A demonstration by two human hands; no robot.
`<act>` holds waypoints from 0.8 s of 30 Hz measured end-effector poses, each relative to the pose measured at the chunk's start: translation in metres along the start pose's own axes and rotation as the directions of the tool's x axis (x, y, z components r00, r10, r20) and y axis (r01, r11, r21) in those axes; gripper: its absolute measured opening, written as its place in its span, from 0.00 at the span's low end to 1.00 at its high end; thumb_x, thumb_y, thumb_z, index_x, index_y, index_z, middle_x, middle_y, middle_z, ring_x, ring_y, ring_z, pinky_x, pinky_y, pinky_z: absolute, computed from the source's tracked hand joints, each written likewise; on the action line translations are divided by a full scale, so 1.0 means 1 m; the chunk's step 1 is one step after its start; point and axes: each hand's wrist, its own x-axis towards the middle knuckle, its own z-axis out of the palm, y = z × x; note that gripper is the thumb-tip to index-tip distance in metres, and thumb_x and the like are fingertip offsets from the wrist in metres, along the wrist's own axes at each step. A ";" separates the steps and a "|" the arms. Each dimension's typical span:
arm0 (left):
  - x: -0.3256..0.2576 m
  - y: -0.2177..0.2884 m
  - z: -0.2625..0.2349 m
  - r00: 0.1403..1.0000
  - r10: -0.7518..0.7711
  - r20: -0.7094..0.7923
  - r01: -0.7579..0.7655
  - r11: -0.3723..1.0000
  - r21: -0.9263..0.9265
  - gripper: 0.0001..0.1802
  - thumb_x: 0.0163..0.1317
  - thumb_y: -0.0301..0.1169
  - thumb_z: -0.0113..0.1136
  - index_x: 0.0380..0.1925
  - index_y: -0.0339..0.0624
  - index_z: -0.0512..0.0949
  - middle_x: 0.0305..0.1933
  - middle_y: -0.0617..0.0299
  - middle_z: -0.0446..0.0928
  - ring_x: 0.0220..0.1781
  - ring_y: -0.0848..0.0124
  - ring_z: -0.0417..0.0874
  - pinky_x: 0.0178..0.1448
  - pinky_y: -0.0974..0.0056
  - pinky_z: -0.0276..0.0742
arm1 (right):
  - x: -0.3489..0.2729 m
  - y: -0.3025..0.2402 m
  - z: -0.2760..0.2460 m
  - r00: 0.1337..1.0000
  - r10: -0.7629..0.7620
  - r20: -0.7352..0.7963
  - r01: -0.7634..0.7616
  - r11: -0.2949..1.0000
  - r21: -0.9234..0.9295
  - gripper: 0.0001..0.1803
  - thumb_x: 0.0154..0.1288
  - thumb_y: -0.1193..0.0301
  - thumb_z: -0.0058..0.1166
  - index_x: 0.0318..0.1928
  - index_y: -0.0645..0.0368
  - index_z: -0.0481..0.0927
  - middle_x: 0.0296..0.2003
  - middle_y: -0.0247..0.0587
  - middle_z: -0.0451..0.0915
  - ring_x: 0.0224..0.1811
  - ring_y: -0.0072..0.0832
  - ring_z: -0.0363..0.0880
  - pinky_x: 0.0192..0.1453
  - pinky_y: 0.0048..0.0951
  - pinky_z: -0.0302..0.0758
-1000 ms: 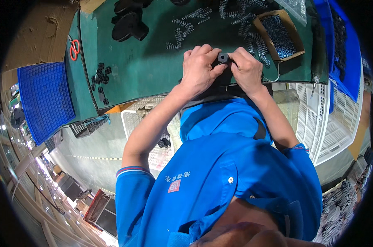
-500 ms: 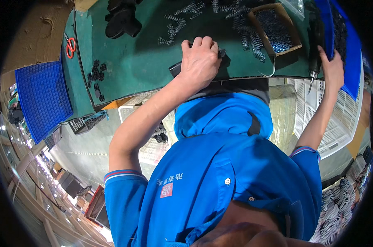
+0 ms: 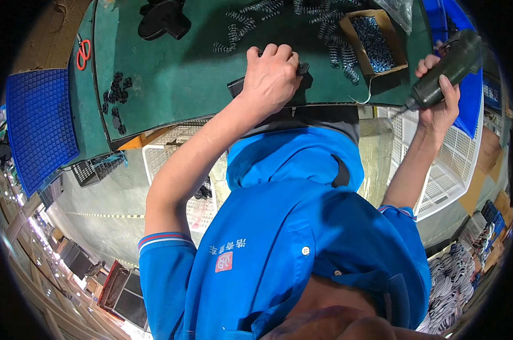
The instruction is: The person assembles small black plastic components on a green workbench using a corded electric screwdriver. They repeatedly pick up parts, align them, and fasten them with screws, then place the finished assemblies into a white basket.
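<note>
On the green table, my left hand [image 3: 270, 79] is closed over a black part [image 3: 237, 86], whose ends stick out on both sides of the fingers. What lies under the palm is hidden. My right hand [image 3: 439, 102] grips a dark green electric screwdriver [image 3: 446, 72] beyond the table's right end. Its thin bit points down and left, apart from the black part. Loose metal springs [image 3: 234, 34] lie beyond my left hand. A cardboard box [image 3: 400, 61] of small metal screws stands between the two hands, toward the back.
Black molded parts [image 3: 164, 20] lie at the far left. Small black pieces [image 3: 116, 93] and red-handled scissors [image 3: 83, 55] are on the left, by a blue grid tray [image 3: 41, 136]. A blue bin [image 3: 471, 107] and white crate [image 3: 455, 164] stand right. A clear plastic bag [image 3: 397, 12] lies behind the box.
My right hand has taken hold of the electric screwdriver and lifted it, tilting it from upright toward the left. My left hand stays on the black part. The whole view has shifted slightly.
</note>
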 end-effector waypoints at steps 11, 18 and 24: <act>0.003 0.003 0.002 0.999 -0.025 -0.028 0.025 1.000 -0.009 0.17 0.52 0.38 0.68 0.40 0.43 0.81 0.42 0.62 0.74 0.48 0.63 0.76 0.50 0.52 0.67 | 0.016 0.070 0.135 0.869 -0.436 0.234 0.412 0.899 0.146 0.19 0.63 0.77 0.57 0.52 0.71 0.69 0.34 0.48 0.81 0.33 0.31 0.80 0.40 0.33 0.79; 0.002 0.002 0.006 0.999 -0.029 -0.041 0.028 1.000 -0.011 0.16 0.51 0.39 0.68 0.38 0.43 0.81 0.40 0.63 0.74 0.48 0.63 0.75 0.48 0.52 0.67 | 0.014 0.076 0.147 0.883 -0.419 0.212 0.391 0.906 0.164 0.06 0.61 0.78 0.59 0.37 0.68 0.80 0.33 0.44 0.83 0.32 0.26 0.81 0.39 0.26 0.78; 0.003 0.003 0.007 0.999 -0.038 -0.033 0.037 0.999 -0.010 0.16 0.51 0.39 0.68 0.37 0.43 0.80 0.40 0.63 0.74 0.48 0.63 0.75 0.48 0.52 0.66 | 0.013 0.077 0.148 0.893 -0.396 0.216 0.378 0.918 0.122 0.07 0.59 0.80 0.60 0.38 0.68 0.81 0.32 0.43 0.83 0.32 0.25 0.81 0.39 0.27 0.79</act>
